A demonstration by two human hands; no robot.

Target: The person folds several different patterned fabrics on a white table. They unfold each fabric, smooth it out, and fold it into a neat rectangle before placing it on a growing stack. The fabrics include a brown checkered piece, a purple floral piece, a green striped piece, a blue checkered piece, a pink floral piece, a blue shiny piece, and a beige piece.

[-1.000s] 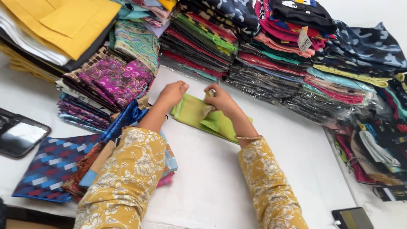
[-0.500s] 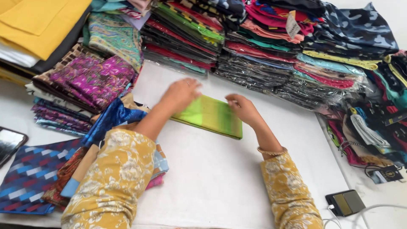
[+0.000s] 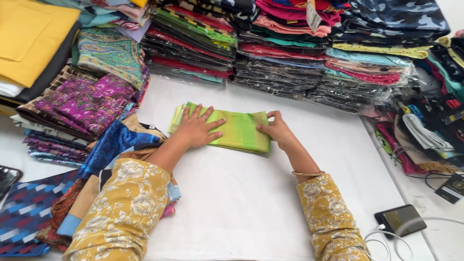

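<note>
A folded light-green cloth (image 3: 239,129) with yellow-green stripes lies flat on the white table (image 3: 232,203). My left hand (image 3: 198,128) rests palm down on its left half, fingers spread, a ring on one finger. My right hand (image 3: 275,129) grips the cloth's right edge, fingers curled around it. Both arms wear mustard sleeves with a white flower print; a thin bangle sits on the right wrist.
Stacks of folded, plastic-wrapped fabrics (image 3: 280,53) line the back. Purple and blue printed cloths (image 3: 87,104) pile at the left, yellow fabric (image 3: 29,38) at the far left. A phone on a cable (image 3: 400,220) lies at the lower right; more fabrics (image 3: 425,130) at the right.
The green cloth has been laid flat and folded into a neat rectangle. My left hand now presses on it and my right hand has shifted to its right edge.
</note>
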